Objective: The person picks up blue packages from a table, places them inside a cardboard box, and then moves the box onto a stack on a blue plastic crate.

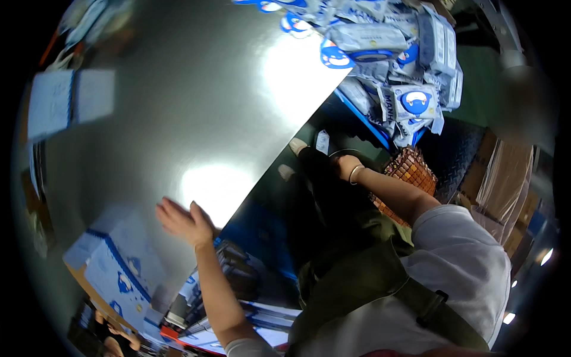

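My left hand (185, 223) is open over the near edge of the shiny metal table (148, 137), its fingers stretched out and thumb apart, with nothing in it. Low beside my legs, off the table, my right hand (348, 168) has its fingers curled in. A dark rounded rim lies right by it; what the fingers grip, if anything, is hidden. Just behind that wrist is a brown beaded seat mat (413, 172). The printed white-and-blue box (122, 273) stands on the table's left near corner, close to my left hand.
Soft white-and-blue packs (410, 101) are heaped in a blue bin (363, 116) at the table's right end, some spilling onto the tabletop. Another white box (71, 101) stands at the far left. Flat printed cartons (238, 268) are stacked below the near edge. Brown cardboard (505, 178) stands at right.
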Demonstrator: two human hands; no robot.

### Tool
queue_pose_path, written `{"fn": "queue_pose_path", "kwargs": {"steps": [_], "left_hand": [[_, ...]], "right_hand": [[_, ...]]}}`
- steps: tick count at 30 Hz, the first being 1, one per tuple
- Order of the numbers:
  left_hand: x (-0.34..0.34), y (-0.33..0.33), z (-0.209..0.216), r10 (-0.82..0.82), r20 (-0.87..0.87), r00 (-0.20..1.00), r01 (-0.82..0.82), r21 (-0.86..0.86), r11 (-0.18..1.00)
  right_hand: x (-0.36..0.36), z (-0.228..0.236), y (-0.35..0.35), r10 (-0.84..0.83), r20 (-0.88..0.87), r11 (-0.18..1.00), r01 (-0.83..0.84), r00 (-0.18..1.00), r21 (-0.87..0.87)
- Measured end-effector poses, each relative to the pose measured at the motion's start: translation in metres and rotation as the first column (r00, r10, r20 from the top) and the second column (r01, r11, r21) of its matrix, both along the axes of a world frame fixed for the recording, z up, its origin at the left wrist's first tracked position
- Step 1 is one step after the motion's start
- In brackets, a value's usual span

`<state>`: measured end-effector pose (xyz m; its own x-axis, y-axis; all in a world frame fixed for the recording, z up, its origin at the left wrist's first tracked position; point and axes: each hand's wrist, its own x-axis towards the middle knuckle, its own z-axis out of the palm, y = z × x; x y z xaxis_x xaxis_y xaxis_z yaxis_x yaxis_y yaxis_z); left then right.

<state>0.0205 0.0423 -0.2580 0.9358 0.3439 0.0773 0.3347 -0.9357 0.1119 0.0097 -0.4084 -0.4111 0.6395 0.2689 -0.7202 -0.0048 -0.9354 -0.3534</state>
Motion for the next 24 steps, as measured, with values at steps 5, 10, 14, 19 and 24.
{"fn": "queue_pose_path", "kwargs": {"steps": [5,10,14,19,24], "left_hand": [[-0.005,-0.002,-0.008,-0.161,0.076,0.984,0.153,0.102,0.983],[-0.011,0.003,-0.014,-0.176,-0.006,0.984,0.176,0.044,0.983],[-0.012,-0.045,0.015,0.072,-0.192,0.979,-0.057,0.084,0.995],[-0.037,-0.025,0.028,-0.115,-0.148,0.982,0.129,0.089,0.988],[-0.051,-0.029,0.023,-0.030,-0.194,0.981,0.082,0.267,0.960]], "right_hand": [[-0.001,-0.124,-0.041,-0.293,-0.087,0.938,0.268,0.952,-0.220],[-0.020,-0.202,-0.068,-0.684,-0.066,0.718,0.654,0.727,-0.240],[-0.013,-0.281,-0.075,-0.724,-0.056,0.677,0.693,0.687,-0.249],[-0.010,-0.325,-0.067,-0.684,0.038,0.727,0.685,0.729,-0.045],[0.013,-0.383,-0.054,-0.724,-0.044,0.675,0.693,0.689,-0.254]]}}
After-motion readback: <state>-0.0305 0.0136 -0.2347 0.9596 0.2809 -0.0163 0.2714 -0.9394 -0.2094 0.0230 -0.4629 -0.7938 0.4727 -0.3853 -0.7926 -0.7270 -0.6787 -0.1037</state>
